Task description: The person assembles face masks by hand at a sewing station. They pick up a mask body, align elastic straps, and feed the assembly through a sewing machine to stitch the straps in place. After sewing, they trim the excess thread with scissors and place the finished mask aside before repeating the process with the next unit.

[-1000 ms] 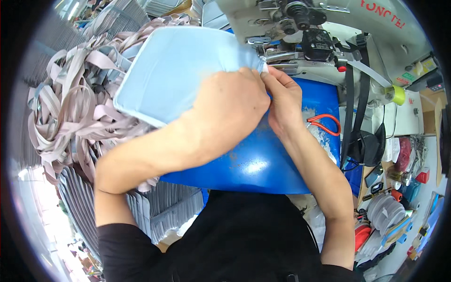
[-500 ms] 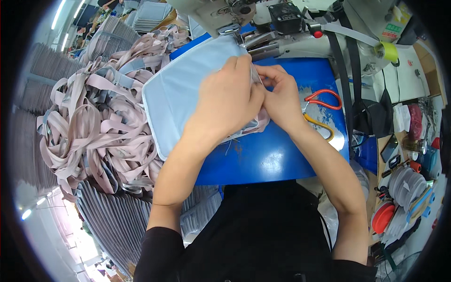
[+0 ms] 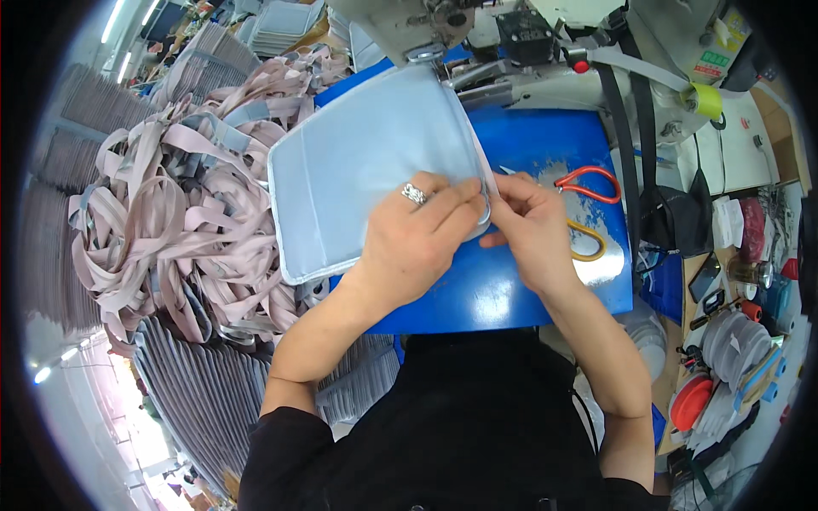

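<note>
A light-blue padded fabric panel [image 3: 349, 162] with rounded corners and a pale bound edge lies under the sewing machine head [image 3: 417, 38]. My left hand [image 3: 417, 230], with a silver ring, rests on its lower right part, fingers closed on the edge near the corner. A narrow pinkish strip [image 3: 480, 153] runs down the panel's right edge. Right beside that corner, my right hand [image 3: 530, 226] pinches the strip between thumb and fingers; the fingertips partly hide the grip. Red-and-yellow-handled snips [image 3: 588, 186] lie just right of my right hand.
The panel overlaps a blue worktable [image 3: 477, 298]. To the left is a tangled heap of pinkish strips [image 3: 187, 213], with stacked grey panels [image 3: 200, 383] below it. Dark straps [image 3: 626, 128] hang at the right, near a shelf with plastic lids [image 3: 737, 332].
Both hands have moved down the panel's right edge toward its lower corner, the right hand also shifting right. The panel has turned slightly and more of its surface shows.
</note>
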Action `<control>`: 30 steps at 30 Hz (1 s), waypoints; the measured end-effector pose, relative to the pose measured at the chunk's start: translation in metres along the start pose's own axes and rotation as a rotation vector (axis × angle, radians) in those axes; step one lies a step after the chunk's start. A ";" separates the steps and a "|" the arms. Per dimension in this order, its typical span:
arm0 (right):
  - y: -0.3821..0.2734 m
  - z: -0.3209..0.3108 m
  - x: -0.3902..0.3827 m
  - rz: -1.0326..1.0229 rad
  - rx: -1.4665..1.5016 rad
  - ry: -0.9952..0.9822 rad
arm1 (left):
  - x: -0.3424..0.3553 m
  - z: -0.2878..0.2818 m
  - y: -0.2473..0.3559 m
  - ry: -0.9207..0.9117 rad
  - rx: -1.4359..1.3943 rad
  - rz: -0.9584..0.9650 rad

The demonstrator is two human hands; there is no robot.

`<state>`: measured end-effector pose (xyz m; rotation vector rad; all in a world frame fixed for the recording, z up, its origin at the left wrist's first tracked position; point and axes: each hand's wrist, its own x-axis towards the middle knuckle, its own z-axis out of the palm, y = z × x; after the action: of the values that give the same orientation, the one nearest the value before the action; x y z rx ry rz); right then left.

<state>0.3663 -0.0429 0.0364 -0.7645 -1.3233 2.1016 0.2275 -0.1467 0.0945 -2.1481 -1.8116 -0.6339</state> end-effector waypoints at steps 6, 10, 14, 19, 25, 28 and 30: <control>0.002 0.011 0.024 0.017 0.164 -0.023 | 0.022 -0.009 -0.024 -0.026 0.012 0.078; 0.005 0.016 0.054 0.010 0.185 -0.044 | 0.037 -0.013 -0.045 -0.120 0.073 0.091; 0.003 0.026 0.078 -0.021 0.242 -0.034 | 0.053 -0.012 -0.065 -0.118 0.107 0.118; -0.004 0.038 0.090 0.012 0.340 0.059 | 0.064 -0.009 -0.087 -0.163 0.144 0.099; -0.007 0.041 0.099 0.006 0.277 0.112 | 0.054 -0.033 -0.098 -0.220 0.381 0.044; -0.003 0.046 0.100 -0.042 0.228 0.134 | 0.045 -0.044 -0.117 -0.457 0.296 -0.117; -0.001 0.055 0.097 -0.110 0.176 0.180 | 0.044 -0.045 -0.111 -0.455 0.313 -0.027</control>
<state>0.2602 -0.0092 0.0398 -0.7679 -1.0459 1.9802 0.1173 -0.1084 0.1457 -2.1685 -1.9925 0.1510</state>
